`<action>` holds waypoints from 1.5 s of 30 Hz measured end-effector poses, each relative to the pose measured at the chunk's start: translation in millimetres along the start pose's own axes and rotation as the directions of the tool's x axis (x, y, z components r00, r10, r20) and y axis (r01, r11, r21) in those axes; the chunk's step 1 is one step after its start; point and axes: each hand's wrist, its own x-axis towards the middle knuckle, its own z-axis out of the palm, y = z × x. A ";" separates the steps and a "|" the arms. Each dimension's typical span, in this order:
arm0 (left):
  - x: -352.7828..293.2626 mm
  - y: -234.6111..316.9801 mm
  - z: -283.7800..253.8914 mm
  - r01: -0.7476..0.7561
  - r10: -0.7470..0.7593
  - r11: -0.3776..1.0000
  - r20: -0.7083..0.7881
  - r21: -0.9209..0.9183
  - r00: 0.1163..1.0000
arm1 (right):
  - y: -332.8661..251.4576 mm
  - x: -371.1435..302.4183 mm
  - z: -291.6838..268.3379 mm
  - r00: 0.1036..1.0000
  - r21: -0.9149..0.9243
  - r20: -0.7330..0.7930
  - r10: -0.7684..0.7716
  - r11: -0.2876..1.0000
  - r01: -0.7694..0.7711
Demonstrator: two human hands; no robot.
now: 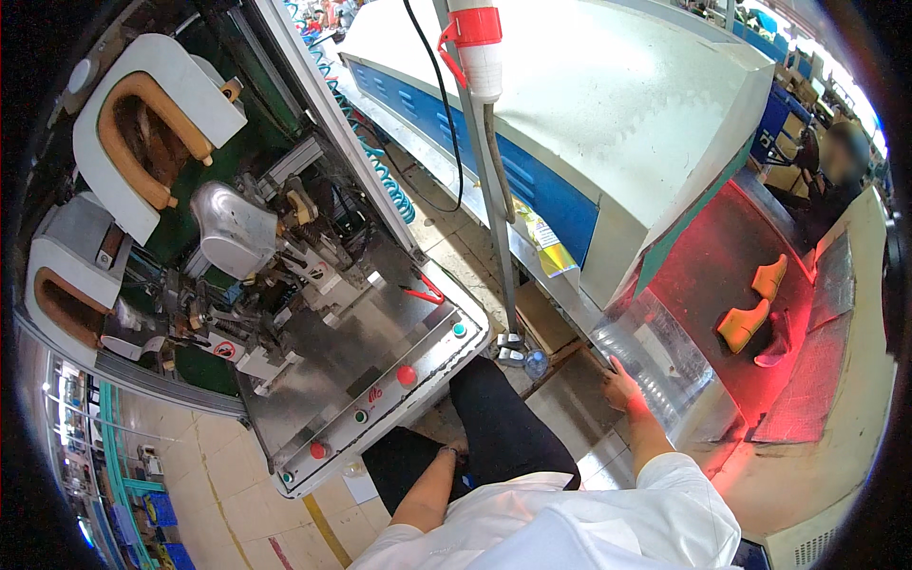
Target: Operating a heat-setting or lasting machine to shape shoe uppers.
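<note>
My right hand (pixel 622 389) rests at the near edge of a shiny metal plate (pixel 655 347), with its fingers partly stretched out and nothing visible in them. The plate adjoins a dark conveyor belt (pixel 708 247) lit red. On that belt lie two orange ankle-high shoe uppers (pixel 743 326) (pixel 769 277) and a red-looking shoe piece (pixel 776 340) beside them. My left hand (pixel 458 446) is down between my black-trousered thighs, mostly hidden; its fingers cannot be made out.
At left stands a shoe-forming machine with a metal mould (pixel 233 228), curved orange pads (pixel 142 133) and a push-button panel (pixel 380 399). A post (pixel 499 237) with a red-and-white plug (pixel 473 43) rises before the white oven housing (pixel 617 104). Another person (pixel 841 161) is at far right.
</note>
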 end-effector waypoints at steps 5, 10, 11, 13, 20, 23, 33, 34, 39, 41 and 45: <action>1.8 6.7 -4.0 -0.004 0.003 0.999 -0.034 -0.035 0.999 | -0.8 3.0 -1.4 1.000 0.022 0.031 0.002 1.000 -0.002; 0.4 7.8 -2.9 -0.011 0.007 0.998 -0.059 -0.062 0.998 | -0.6 0.6 -2.9 0.998 0.028 0.060 -0.009 1.000 0.007; -0.7 6.2 -4.6 -0.010 0.006 0.998 -0.066 -0.067 0.998 | -0.7 1.9 -4.9 1.000 0.026 0.003 0.019 0.999 -0.020; -1.9 4.5 -5.1 -0.007 0.001 0.997 -0.079 -0.079 0.997 | -0.6 2.9 -8.5 1.000 0.045 0.014 0.000 0.999 0.000; -2.9 9.3 -7.0 -0.013 0.000 0.993 -0.118 -0.113 0.993 | 3.4 2.8 -12.6 0.994 0.064 0.104 -0.020 0.998 0.014; -6.7 7.6 -5.8 -0.015 -0.003 0.991 -0.135 -0.132 0.991 | 2.4 1.9 -11.9 0.998 0.012 0.068 -0.006 1.000 0.005; -8.9 13.3 -5.3 -0.037 -0.003 0.980 -0.198 -0.197 0.980 | 1.5 0.8 -14.6 0.994 0.023 0.105 -0.028 0.999 0.026; -7.8 14.1 -6.4 -0.040 -0.003 0.978 -0.205 -0.205 0.979 | 2.0 0.8 -16.1 0.996 0.013 0.087 -0.029 1.000 0.028; -7.3 15.4 -10.8 -0.058 0.000 0.969 -0.238 -0.239 0.971 | 1.6 2.5 -16.5 0.992 0.009 0.122 -0.027 1.000 0.026; -8.6 14.0 -14.1 -0.065 0.000 0.966 -0.251 -0.250 0.968 | 2.1 1.6 -21.4 0.991 0.016 0.134 -0.029 1.000 0.027; -11.4 14.4 -10.3 -0.076 0.003 0.961 -0.266 -0.267 0.964 | -0.1 2.1 -4.5 0.994 0.025 0.105 -0.029 0.999 0.026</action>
